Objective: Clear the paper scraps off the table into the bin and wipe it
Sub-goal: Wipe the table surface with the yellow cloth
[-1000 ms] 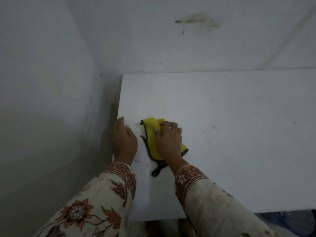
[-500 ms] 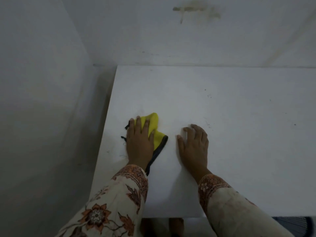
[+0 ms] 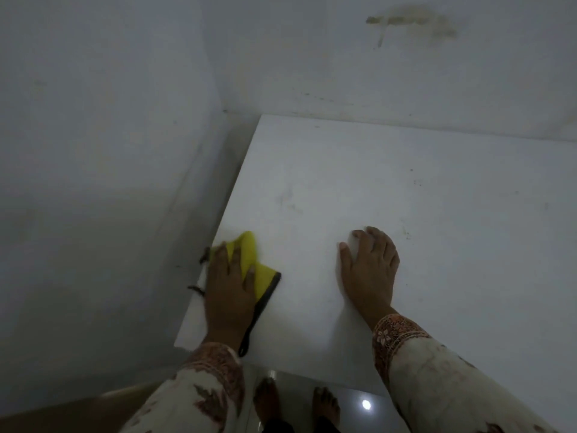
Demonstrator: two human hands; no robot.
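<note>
- Since half a second ago, left hand point(image 3: 229, 285) has pushed the yellow cloth point(image 3: 249, 260) to the table point(image 3: 406, 245) left edge, fingers flat and spread on it.
- Right hand point(image 3: 368, 270) rests flat, fingers relaxed, holding nothing.
- No paper scraps visible; wiping seems in progress.

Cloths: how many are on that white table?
1. The yellow cloth lies at the table's left edge, under the left hand. The right hand rests on bare tabletop, no cloth beneath that shows.
</note>
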